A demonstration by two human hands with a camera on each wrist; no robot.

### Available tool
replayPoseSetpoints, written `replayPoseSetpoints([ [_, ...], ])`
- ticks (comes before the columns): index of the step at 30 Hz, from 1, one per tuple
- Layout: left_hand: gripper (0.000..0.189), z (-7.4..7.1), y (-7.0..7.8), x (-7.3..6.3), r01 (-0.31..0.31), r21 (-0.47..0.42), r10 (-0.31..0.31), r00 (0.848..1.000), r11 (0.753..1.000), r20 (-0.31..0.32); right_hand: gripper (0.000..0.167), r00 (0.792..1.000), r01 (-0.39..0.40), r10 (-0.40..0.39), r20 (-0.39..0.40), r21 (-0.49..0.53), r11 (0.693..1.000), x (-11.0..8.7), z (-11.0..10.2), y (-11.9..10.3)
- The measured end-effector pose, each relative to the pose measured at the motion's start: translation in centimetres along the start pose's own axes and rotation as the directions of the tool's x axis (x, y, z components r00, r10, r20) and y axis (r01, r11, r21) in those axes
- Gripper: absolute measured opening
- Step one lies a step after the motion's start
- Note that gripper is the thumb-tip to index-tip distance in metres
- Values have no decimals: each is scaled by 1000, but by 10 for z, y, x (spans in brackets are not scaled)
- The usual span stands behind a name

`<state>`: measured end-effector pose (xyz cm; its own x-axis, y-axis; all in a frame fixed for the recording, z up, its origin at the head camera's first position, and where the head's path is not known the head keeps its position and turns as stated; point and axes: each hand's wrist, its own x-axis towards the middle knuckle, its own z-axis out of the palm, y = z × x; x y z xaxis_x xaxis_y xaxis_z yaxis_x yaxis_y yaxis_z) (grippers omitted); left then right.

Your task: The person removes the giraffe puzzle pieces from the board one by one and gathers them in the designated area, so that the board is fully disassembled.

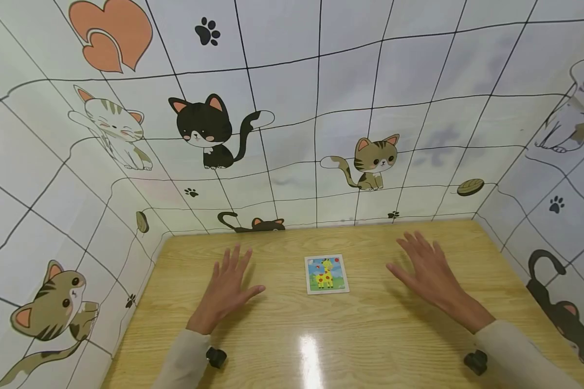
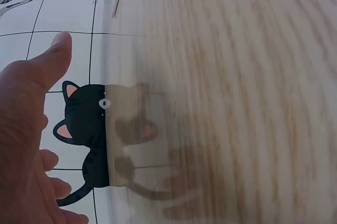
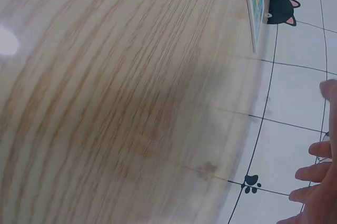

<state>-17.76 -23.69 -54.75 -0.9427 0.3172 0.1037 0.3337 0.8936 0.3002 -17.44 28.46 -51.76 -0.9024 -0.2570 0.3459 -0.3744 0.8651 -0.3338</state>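
A small square picture puzzle (image 1: 326, 274) with a white border lies on the wooden table (image 1: 272, 335). Its picture is a yellow giraffe with red spots on a blue and green ground. To its left, my left hand (image 1: 227, 292) is held over the table with fingers spread, touching nothing. On the other side my right hand (image 1: 433, 278) hovers likewise, fingers apart and holding nothing. Both wrist views catch only an edge of the puzzle (image 3: 256, 10), near the top. In the left wrist view the thumb and bent-looking fingertips of the left hand (image 2: 26, 129) show at the left edge.
White walls (image 1: 292, 108) printed with a black grid and cartoon cats enclose the table at the back and both sides. A dark wrist camera (image 1: 216, 357) sits at the left sleeve, another camera (image 1: 476, 362) at the right. Light glares off the table's front.
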Motion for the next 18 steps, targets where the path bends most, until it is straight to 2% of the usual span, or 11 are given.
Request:
replayPoseSetpoints([
  [6, 106, 3, 2, 1, -17, -24, 17, 1000, 1000, -8, 63, 997, 58, -57, -50, 17, 998, 7, 4, -6],
  [10, 107, 5, 3, 2, -18, -37, 18, 1000, 999, -17, 60, 997, 64, -62, -54, 45, 997, 11, 7, -10],
  [18, 96, 11, 7, 4, -42, -51, 37, 994, 998, -100, 57, 995, 84, -79, -62, 94, 992, 16, 18, -18],
])
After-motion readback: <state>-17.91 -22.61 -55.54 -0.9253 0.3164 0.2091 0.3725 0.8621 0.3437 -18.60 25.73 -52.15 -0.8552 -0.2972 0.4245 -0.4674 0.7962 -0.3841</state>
